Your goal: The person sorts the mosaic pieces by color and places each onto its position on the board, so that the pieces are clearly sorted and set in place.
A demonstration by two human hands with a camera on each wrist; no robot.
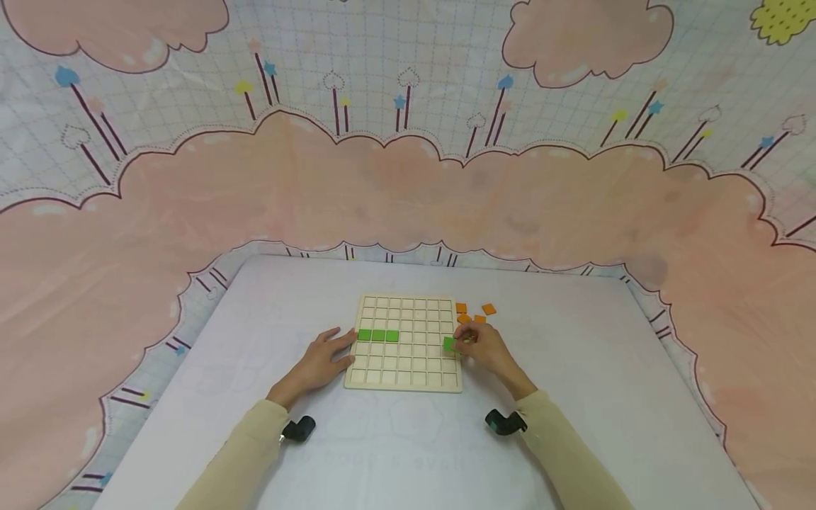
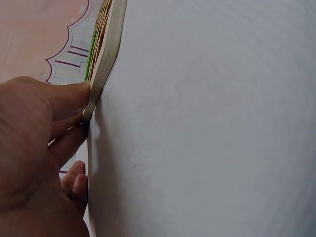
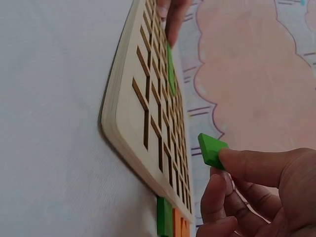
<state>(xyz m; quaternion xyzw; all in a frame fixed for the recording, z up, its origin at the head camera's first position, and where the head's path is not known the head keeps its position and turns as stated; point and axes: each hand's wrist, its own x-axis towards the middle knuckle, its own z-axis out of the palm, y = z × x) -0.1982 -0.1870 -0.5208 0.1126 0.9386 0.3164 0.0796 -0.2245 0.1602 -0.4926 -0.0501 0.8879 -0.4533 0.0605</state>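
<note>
A square pale wooden grid board (image 1: 404,379) lies on the white table. Three green square tiles (image 1: 379,335) sit side by side in one row of its cells, starting at the left edge. My left hand (image 1: 319,363) rests against that left edge, thumb and fingers spread, steadying contact also visible in the left wrist view at the board's side (image 2: 109,54). Over the right edge, my right hand (image 1: 487,349) pinches another green tile (image 3: 211,150) between thumb and fingers, raised off the board.
Several orange tiles (image 1: 488,309) lie on the table beyond the board's upper right side. A loose green tile (image 3: 164,217) lies by the board's edge in the right wrist view. A cloud-patterned cloth (image 1: 382,191) hangs behind the table.
</note>
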